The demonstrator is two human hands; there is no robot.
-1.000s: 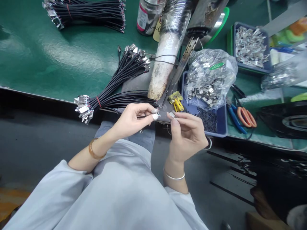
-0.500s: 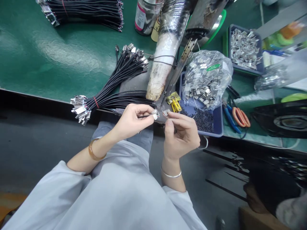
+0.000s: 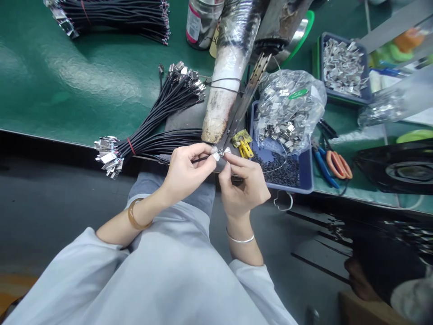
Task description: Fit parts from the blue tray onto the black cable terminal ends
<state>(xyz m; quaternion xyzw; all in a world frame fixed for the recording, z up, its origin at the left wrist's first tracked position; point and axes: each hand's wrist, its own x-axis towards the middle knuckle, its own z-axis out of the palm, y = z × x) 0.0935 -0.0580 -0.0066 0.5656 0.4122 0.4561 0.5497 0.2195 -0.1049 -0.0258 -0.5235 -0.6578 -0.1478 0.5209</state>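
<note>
My left hand (image 3: 186, 170) pinches the end of a black cable (image 3: 200, 159) between thumb and index finger. Opposite it, my right hand (image 3: 246, 186) grips a small silver metal connector shell (image 3: 227, 150). The fingertips of both hands almost touch at the cable end, so how shell and cable meet is partly hidden. Just left of my hands lies a bundle of black cables (image 3: 149, 118) tied with a red band, with metal connectors on its ends. A metal bracket (image 3: 241, 108) slants down to a point close above my fingertips.
A wrapped white pipe (image 3: 219, 97) hangs behind my hands. To the right stand a blue tray (image 3: 306, 174) with small black pieces, a bag of metal shells (image 3: 292, 101), a yellow clip (image 3: 245, 148) and orange-and-blue-handled tools (image 3: 338, 164). Another shell tray (image 3: 367, 85) is behind. A person's head (image 3: 382, 266) shows lower right.
My right hand has moved left and slightly up, bringing the metal shell against or very near the cable end in my left hand. The left hand has barely moved.
</note>
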